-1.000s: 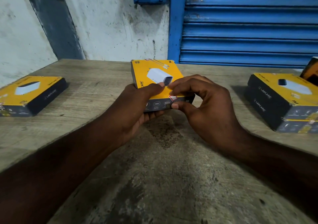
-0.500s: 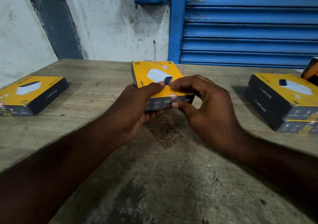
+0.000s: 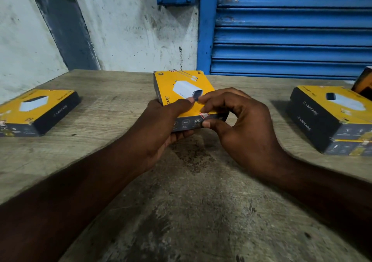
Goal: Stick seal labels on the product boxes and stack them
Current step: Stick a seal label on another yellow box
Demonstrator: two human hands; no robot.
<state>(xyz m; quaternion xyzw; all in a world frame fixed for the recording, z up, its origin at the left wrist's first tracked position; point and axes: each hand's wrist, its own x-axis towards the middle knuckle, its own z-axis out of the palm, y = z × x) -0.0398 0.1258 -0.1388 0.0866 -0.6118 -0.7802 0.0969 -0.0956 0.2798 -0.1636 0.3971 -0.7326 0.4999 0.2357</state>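
A yellow and black product box (image 3: 181,84) with a white charger pictured on top is held just above the table's middle. My left hand (image 3: 167,124) grips its near left corner, thumb on the lid and fingers underneath. My right hand (image 3: 239,124) pinches the near edge, forefinger on top and thumb on the front face, right beside a small red and white seal label (image 3: 204,115) stuck over that edge. Another seal label (image 3: 173,71) shows at the box's far edge.
One matching box (image 3: 38,110) lies flat at the left of the wooden table (image 3: 120,92). A stack of two boxes (image 3: 330,120) stands at the right, with another box's corner (image 3: 364,82) behind it. A white wall and a blue shutter (image 3: 291,26) close the back.
Almost nothing has moved. My right fingers have shifted slightly on the near edge around the seal label, and the box stays in both hands.
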